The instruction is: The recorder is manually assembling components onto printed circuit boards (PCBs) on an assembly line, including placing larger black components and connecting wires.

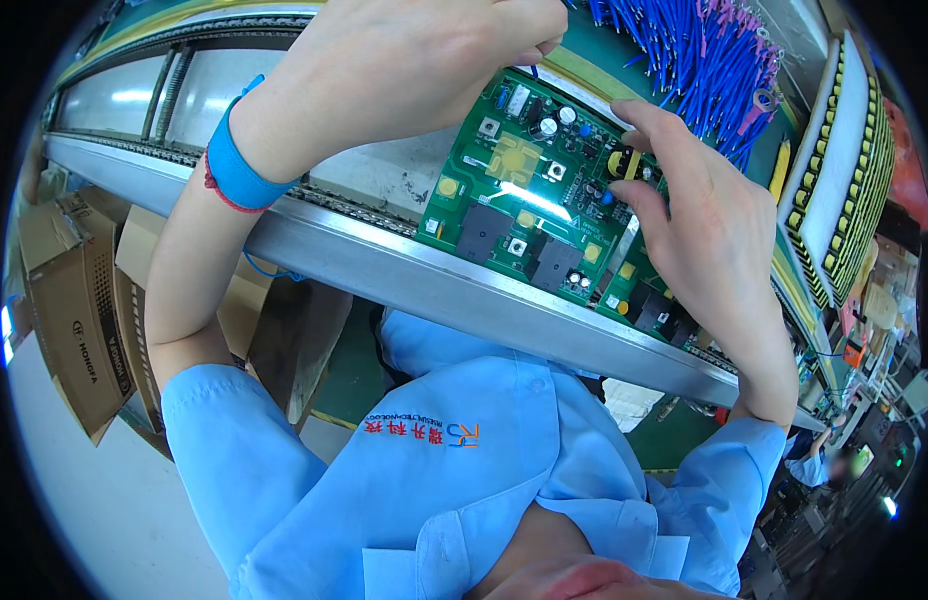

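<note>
A green circuit board (524, 215) with black relays, round capacitors and yellow pads lies on the metal rail in front of me. My left hand (454, 50) is above its far left corner, fingers curled closed. A short end of blue wire (534, 71) pokes out under them; the rest is hidden by the hand. My right hand (699, 200) rests over the board's right part with thumb and index finger apart. Between these two fingers sits a black-and-yellow transformer (624, 162), mounted on the board. A blue band (242, 160) circles my left wrist.
A metal conveyor rail (354, 265) runs along the front edge. Many blue wires with ring terminals (684, 50) lie at the far side. Right of them stand strips of black-and-yellow parts in white foam (834, 180). Cardboard boxes (79, 300) are on the left.
</note>
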A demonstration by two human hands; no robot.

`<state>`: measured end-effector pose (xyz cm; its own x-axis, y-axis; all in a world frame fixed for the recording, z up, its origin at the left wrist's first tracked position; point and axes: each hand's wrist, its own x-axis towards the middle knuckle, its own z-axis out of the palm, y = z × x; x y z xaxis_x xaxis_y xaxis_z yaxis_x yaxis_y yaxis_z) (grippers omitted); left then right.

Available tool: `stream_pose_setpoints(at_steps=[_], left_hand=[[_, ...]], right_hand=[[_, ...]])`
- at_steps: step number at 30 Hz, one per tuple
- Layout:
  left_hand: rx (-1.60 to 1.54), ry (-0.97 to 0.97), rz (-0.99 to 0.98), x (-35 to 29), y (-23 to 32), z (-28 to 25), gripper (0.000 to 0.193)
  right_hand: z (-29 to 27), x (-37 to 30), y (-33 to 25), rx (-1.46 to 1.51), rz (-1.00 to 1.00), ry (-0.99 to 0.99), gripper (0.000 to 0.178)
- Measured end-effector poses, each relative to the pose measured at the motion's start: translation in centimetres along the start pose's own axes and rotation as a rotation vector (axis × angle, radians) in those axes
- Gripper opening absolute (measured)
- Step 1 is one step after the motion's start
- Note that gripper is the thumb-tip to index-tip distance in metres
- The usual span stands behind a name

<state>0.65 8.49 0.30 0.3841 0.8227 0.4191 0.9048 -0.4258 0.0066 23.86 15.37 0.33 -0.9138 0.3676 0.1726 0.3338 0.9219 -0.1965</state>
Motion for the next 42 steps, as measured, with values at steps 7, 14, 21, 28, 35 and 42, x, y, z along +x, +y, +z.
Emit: stream_pose_setpoints(at_steps=[7,14,21,28,35,42], left_hand=[[0.025,0.015,0.046,0.2,0.1,0.6,0.012],[0.179,-0.046,0.172,0.5,0.2,0.6,0.010],[0.248,-0.059,0.203,0.5,0.3,0.5,0.008],[0.208,-0.058,0.168,0.6,0.1,-0.1,0.006],[0.278,-0.066,0.249,0.4,0.2,0.3,0.005],[0.227,-0.150,0.216,0.2,0.4,0.2,0.007]], right_hand=[[-0.3,0.0,0.2,-0.003,0.050,-0.056,0.051],[-0.2,0.0,0.1,-0.024,0.011,-0.053,0.044],[-1.8,-0.3,0.3,0.141,0.087,0.005,0.045],[-4.2,-1.8,3.9,0.210,0.046,0.531,0.020],[-1.0,0.9,10.9,0.478,-0.008,0.096,0.020],[-0.3,2.4,8.7,0.262,-0.178,-0.003,0.011]])
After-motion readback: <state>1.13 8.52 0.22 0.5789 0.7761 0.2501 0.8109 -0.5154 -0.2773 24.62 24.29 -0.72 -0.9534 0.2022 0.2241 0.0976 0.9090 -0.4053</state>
